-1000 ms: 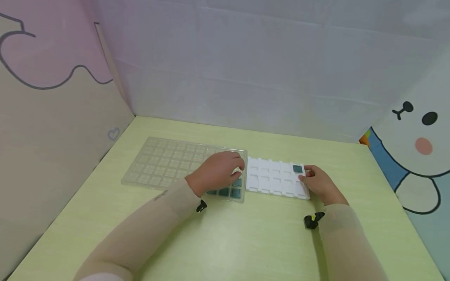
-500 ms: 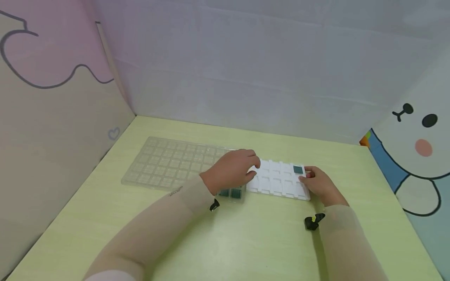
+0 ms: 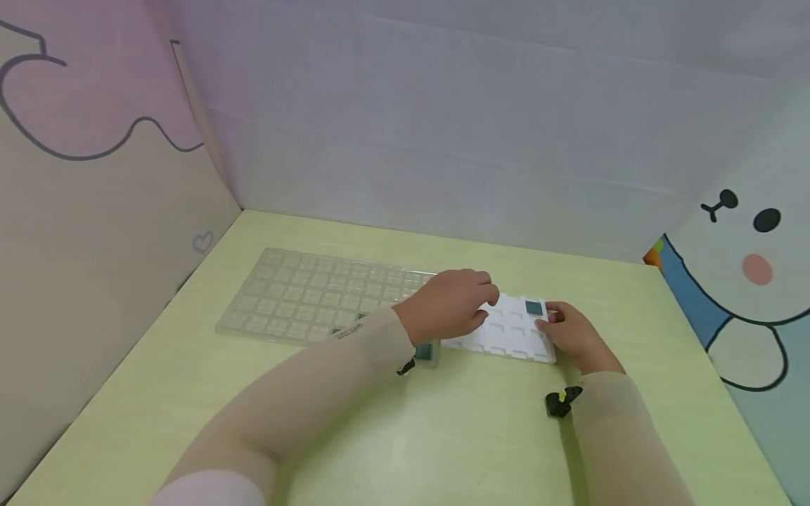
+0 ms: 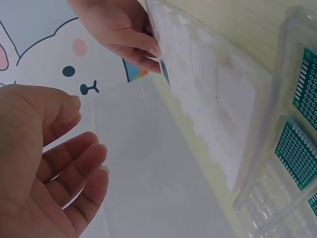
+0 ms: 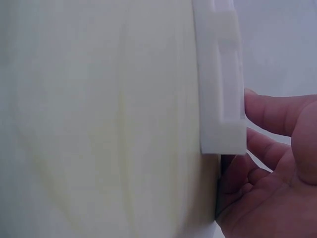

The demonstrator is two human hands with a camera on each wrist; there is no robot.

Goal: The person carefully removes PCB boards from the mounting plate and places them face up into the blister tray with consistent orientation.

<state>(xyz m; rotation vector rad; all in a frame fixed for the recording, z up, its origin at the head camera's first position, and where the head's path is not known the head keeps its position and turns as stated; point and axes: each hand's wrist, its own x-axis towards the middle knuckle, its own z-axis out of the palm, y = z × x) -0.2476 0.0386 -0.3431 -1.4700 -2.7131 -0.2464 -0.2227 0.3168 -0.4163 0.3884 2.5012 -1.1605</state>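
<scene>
My left hand (image 3: 452,306) hovers over the left part of the white compartment tray (image 3: 500,330). Its fingers are loosely bent, and in the left wrist view nothing shows between the fingers (image 4: 81,168). At the tray's right end my right hand (image 3: 572,334) grips the edge, the thumb (image 5: 267,114) against it and other fingers lower down. One green circuit board (image 3: 534,308) lies in the far right compartment. Left of the white tray, a clear plastic tray (image 3: 316,281) carries several perforated green circuit boards (image 4: 297,153), partly hidden by my left arm in the head view.
Both trays lie on a pale yellow-green table (image 3: 443,436). A grey-white wall sheet (image 3: 411,140) rises behind it, with a cartoon-printed panel (image 3: 747,281) at the right. A small black device (image 3: 558,404) sits at my right cuff.
My left hand has moved right, from above the clear tray to above the white tray. My right hand keeps its grip on the white tray's end.
</scene>
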